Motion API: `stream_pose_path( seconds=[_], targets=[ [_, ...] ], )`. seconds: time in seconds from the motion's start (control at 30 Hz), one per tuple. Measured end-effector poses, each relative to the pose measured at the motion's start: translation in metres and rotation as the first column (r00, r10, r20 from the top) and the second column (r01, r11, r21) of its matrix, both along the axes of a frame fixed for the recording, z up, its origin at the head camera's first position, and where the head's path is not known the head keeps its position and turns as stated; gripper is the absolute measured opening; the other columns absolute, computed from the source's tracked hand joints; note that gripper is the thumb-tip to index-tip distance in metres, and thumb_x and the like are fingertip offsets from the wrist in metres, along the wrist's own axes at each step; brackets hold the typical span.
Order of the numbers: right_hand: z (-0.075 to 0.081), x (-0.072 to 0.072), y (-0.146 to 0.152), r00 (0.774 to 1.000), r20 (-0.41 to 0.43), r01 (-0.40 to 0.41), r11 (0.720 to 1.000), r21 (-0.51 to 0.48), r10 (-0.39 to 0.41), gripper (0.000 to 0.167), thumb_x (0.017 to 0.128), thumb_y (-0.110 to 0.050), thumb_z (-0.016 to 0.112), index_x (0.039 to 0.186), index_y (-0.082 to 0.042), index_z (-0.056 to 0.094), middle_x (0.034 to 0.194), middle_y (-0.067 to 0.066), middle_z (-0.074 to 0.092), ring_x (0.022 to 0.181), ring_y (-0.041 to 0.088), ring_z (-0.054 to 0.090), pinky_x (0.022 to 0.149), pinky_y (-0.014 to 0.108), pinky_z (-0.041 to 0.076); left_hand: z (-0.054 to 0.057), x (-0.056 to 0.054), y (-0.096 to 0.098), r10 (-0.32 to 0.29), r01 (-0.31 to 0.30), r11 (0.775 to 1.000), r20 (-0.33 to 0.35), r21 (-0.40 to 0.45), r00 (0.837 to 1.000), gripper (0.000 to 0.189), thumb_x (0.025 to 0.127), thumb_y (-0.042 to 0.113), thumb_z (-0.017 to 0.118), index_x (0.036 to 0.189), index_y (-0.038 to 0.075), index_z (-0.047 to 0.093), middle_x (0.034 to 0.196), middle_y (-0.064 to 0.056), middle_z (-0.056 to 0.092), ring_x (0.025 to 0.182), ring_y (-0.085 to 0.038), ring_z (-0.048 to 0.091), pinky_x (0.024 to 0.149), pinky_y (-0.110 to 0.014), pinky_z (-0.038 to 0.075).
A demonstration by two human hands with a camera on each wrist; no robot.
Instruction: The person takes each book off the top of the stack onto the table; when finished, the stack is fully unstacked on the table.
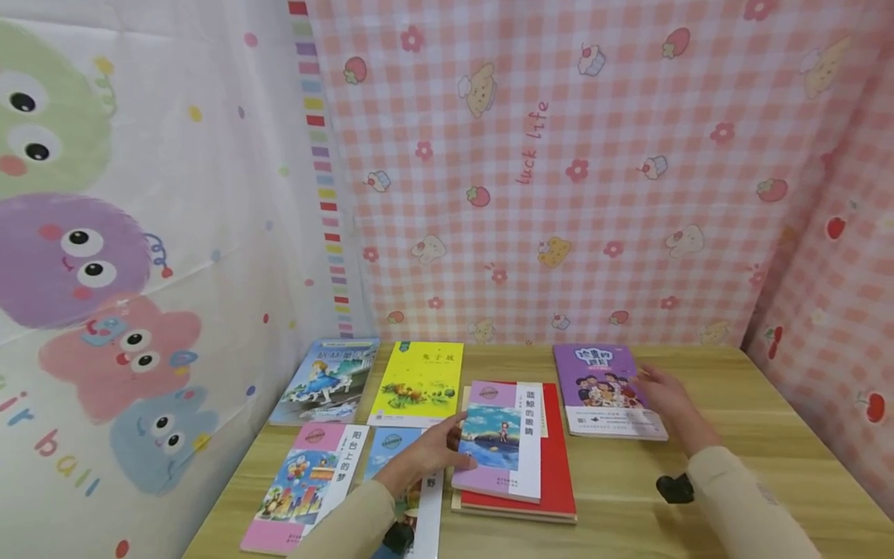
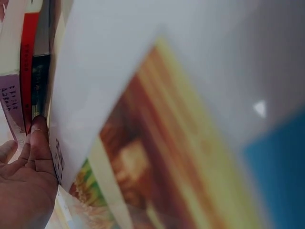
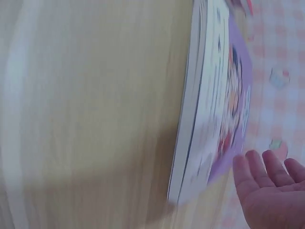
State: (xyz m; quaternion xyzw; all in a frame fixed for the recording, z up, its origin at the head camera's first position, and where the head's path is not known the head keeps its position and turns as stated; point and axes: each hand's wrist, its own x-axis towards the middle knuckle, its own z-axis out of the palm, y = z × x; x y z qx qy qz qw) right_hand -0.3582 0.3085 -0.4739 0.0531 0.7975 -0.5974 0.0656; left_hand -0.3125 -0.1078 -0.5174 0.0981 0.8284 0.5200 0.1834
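Observation:
My left hand [image 1: 427, 456] is at the left edge of a small stack, holding it there with the thumb over the cover. On top lies a pink-and-white book [image 1: 499, 439] with a sea picture. A larger red book [image 1: 562, 466] lies beneath it. In the left wrist view, the fingertips meet a dark book spine [image 2: 41, 86] below the red one. My right hand [image 1: 670, 404] is beside the right edge of a purple book [image 1: 604, 380] lying flat at the back. Its fingers are extended in the right wrist view; contact with the book is unclear.
Left of the stack lie a blue book with a girl [image 1: 328, 380], a yellow book [image 1: 419, 380], a pink book [image 1: 307, 485] and a blue book [image 1: 387, 444] partly hidden by my left arm. Patterned cloths [image 1: 559, 155] rise behind and beside the wooden table [image 1: 621, 497].

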Motion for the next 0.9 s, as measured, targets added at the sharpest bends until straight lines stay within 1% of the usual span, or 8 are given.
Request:
stream_pose_path(
  seconds=[0.1,0.2,0.3,0.4,0.53,0.63,0.8,0.9],
  targets=[
    [-0.005,-0.001,-0.021,1.0,-0.007,-0.013,0.996,-0.091,0.012,0.066,0.105,-0.011,0.041,0.154,0.008,0.002,0.156,0.037,0.012,0.141,0.048,0.024,0.112,0.05,0.031,0.0,0.0,-0.001,0.009,-0.009,1.0,-0.007,0.001,1.0,0.09,0.082,0.014,0.083,0.156,0.014,0.033,0.125,-0.01,0.053,0.108,-0.026,0.052,0.095,-0.051,0.045],
    [-0.014,0.001,-0.042,0.998,-0.023,-0.056,0.989,-0.138,0.054,0.065,0.104,-0.008,0.043,0.154,0.01,0.005,0.155,0.037,0.015,0.139,0.047,0.029,0.109,0.048,0.037,0.0,0.0,-0.003,0.016,-0.016,1.0,-0.009,0.006,1.0,0.09,0.081,0.014,0.083,0.156,0.013,0.033,0.122,-0.009,0.054,0.105,-0.025,0.052,0.095,-0.051,0.045],
    [-0.023,0.006,-0.062,0.994,-0.033,-0.104,0.985,-0.14,0.1,0.065,0.104,-0.01,0.047,0.154,0.01,0.009,0.154,0.037,0.02,0.138,0.048,0.032,0.106,0.048,0.041,-0.002,-0.001,-0.005,0.015,-0.015,1.0,-0.006,0.009,1.0,0.09,0.081,0.016,0.084,0.156,0.014,0.034,0.121,-0.007,0.054,0.104,-0.025,0.052,0.095,-0.051,0.045],
    [-0.03,0.016,-0.08,0.993,-0.03,-0.121,0.983,-0.137,0.118,0.066,0.104,-0.013,0.05,0.153,0.01,0.014,0.152,0.037,0.025,0.135,0.049,0.036,0.104,0.048,0.044,-0.004,-0.001,-0.007,0.001,-0.001,1.0,-0.006,0.018,1.0,0.089,0.082,0.017,0.083,0.156,0.014,0.034,0.122,-0.008,0.054,0.107,-0.025,0.052,0.095,-0.052,0.045],
    [-0.037,0.025,-0.103,0.993,-0.026,-0.115,0.986,-0.118,0.113,0.065,0.102,-0.01,0.054,0.151,0.013,0.019,0.148,0.038,0.03,0.132,0.049,0.041,0.1,0.047,0.047,-0.004,-0.002,-0.008,-0.009,0.009,1.0,-0.012,0.024,1.0,0.087,0.083,0.016,0.082,0.155,0.013,0.034,0.124,-0.008,0.053,0.109,-0.026,0.052,0.095,-0.052,0.045],
    [-0.041,0.029,-0.114,0.995,-0.029,-0.093,0.991,-0.097,0.09,0.066,0.099,-0.007,0.058,0.149,0.015,0.023,0.147,0.04,0.032,0.129,0.048,0.046,0.095,0.046,0.051,-0.003,-0.001,-0.005,0.012,-0.012,1.0,-0.015,0.018,1.0,0.086,0.082,0.016,0.083,0.155,0.013,0.036,0.122,-0.008,0.053,0.107,-0.026,0.051,0.094,-0.051,0.045],
    [-0.042,0.035,-0.121,0.998,-0.019,-0.054,0.997,-0.063,0.053,0.07,0.096,-0.009,0.063,0.151,0.011,0.024,0.148,0.037,0.033,0.131,0.047,0.043,0.098,0.048,0.048,-0.001,0.001,0.002,0.047,-0.047,0.999,-0.041,0.001,0.998,0.085,0.081,0.015,0.084,0.152,0.008,0.038,0.12,-0.009,0.054,0.104,-0.026,0.05,0.089,-0.047,0.046],
    [-0.042,0.037,-0.121,0.998,-0.021,-0.059,0.998,-0.027,0.058,0.072,0.095,-0.011,0.064,0.152,0.009,0.025,0.149,0.035,0.034,0.134,0.048,0.038,0.103,0.053,0.043,-0.002,0.003,0.004,0.04,-0.041,0.999,-0.056,-0.015,0.998,0.084,0.082,0.018,0.083,0.152,0.008,0.038,0.125,-0.011,0.054,0.108,-0.027,0.051,0.089,-0.048,0.047]
  ],
)
